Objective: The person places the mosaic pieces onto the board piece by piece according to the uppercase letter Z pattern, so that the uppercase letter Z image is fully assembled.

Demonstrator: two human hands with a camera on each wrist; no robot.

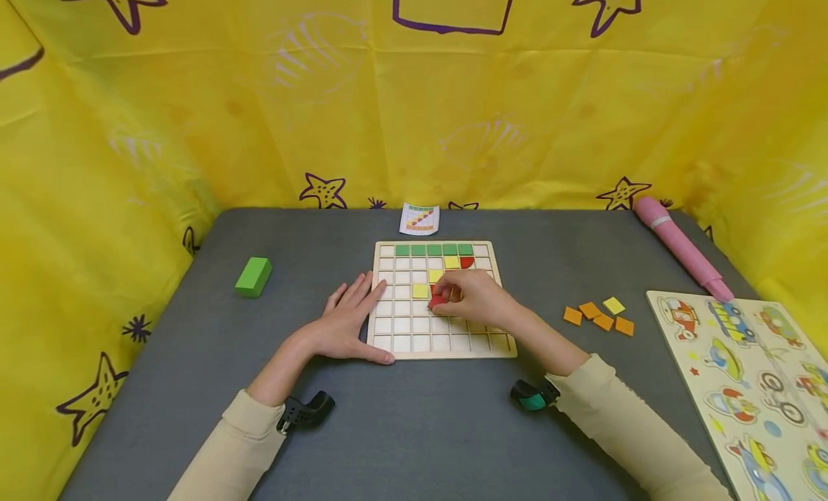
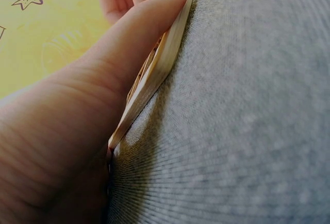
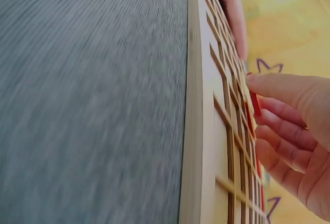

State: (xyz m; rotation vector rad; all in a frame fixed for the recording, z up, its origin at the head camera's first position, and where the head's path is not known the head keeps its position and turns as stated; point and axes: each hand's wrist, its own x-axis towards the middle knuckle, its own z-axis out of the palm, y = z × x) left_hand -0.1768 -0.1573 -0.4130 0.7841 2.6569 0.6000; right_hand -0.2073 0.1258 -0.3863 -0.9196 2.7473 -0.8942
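Observation:
A wooden grid board [image 1: 421, 342] lies on the grey table in the head view. Along its far row sit several green square tiles [image 1: 434, 250], and yellow tiles [image 1: 420, 291] run diagonally below them. A red piece with a rounded corner [image 1: 466, 262] lies beside the uppermost yellow tile. My right hand [image 1: 477, 297] pinches another red piece [image 3: 255, 102] between thumb and fingertips, over the middle of the grid, hiding some cells. With fingers spread, my left hand [image 1: 344, 327] rests against the board's left edge, its thumb [image 2: 154, 15] on the front edge.
Behind the board lies a small pattern card [image 1: 420, 219]. A green block [image 1: 254, 277] is at left. Several orange tiles [image 1: 604, 321] and one yellow tile [image 1: 614, 305] lie to the right, near a vehicle picture board [image 1: 695, 386] and a pink cylinder [image 1: 686, 253]. Yellow cloth surrounds the table.

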